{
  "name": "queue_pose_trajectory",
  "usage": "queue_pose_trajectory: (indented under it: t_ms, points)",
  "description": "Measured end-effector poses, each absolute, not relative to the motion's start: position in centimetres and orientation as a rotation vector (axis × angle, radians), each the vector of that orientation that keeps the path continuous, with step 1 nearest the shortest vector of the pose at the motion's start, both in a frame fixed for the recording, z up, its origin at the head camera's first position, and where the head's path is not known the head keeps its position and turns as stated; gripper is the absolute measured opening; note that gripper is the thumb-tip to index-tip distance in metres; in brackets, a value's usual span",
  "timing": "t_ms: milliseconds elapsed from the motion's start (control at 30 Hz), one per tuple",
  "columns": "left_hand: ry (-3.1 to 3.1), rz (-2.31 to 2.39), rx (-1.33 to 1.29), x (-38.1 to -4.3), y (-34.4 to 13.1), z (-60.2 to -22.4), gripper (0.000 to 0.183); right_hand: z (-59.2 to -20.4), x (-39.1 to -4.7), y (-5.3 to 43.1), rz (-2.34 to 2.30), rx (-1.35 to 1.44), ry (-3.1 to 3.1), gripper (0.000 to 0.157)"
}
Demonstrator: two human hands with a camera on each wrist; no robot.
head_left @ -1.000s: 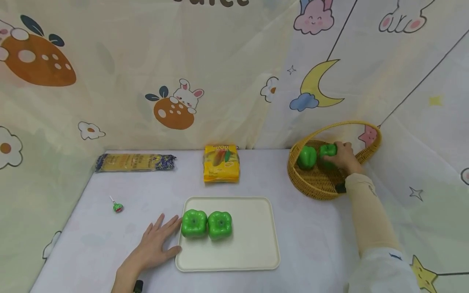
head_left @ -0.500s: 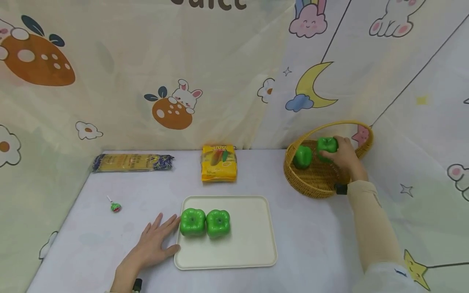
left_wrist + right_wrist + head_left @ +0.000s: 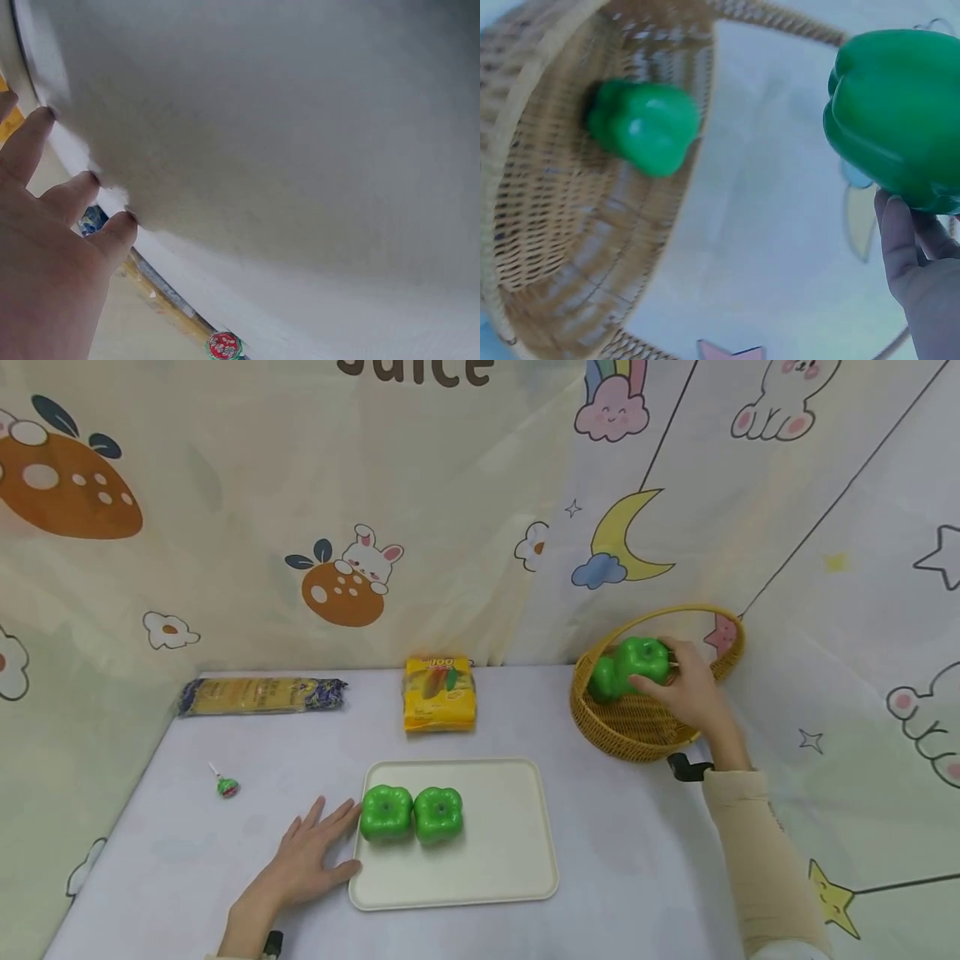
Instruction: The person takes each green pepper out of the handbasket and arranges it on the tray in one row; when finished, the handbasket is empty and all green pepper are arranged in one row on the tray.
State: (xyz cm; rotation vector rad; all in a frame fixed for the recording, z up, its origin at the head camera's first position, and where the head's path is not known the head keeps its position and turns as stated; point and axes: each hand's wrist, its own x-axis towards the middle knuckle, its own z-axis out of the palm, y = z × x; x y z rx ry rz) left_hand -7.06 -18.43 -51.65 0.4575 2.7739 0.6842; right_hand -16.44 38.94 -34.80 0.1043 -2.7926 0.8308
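My right hand (image 3: 692, 687) grips a green bell pepper (image 3: 642, 661) above the wicker basket (image 3: 626, 745). In the right wrist view the held bell pepper (image 3: 904, 120) is lifted off to the side of the basket, with thumb and fingers at its lower end. Another green bell pepper (image 3: 649, 126) lies inside the basket. On the table, my left hand (image 3: 303, 860) lies with fingers spread, its fingertips at the left edge of a cream tray (image 3: 502, 835). Two green bell peppers (image 3: 386, 812) sit side by side in the left part of that tray.
A yellow snack packet (image 3: 439, 695) lies behind the tray. At the back left is a long clear-and-gold packet (image 3: 258, 696) with blue ends. A small green-wrapped lollipop (image 3: 227, 787) lies to the left. A printed cloth wall (image 3: 450, 485) rises behind the table.
My right hand has lifted a bell pepper up from inside the basket and moved slightly left with it. The left hand keeps its place by the tray; the head view has shifted slightly.
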Motion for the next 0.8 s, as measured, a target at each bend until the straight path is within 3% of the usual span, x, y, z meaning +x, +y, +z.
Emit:
queue_pose_trajectory:
  t_ms: [333, 800]
  points:
    - [2.775, 0.691, 0.451, -7.1, -18.4, -51.6, 0.083, -34.2, -14.1, 35.5, 0.931, 0.218, -2.695, 0.072]
    - [2.764, 0.736, 0.469, -6.9, -18.7, -51.8, 0.084, -36.8, -11.1, 30.2, 0.981, 0.439, -2.59, 0.071]
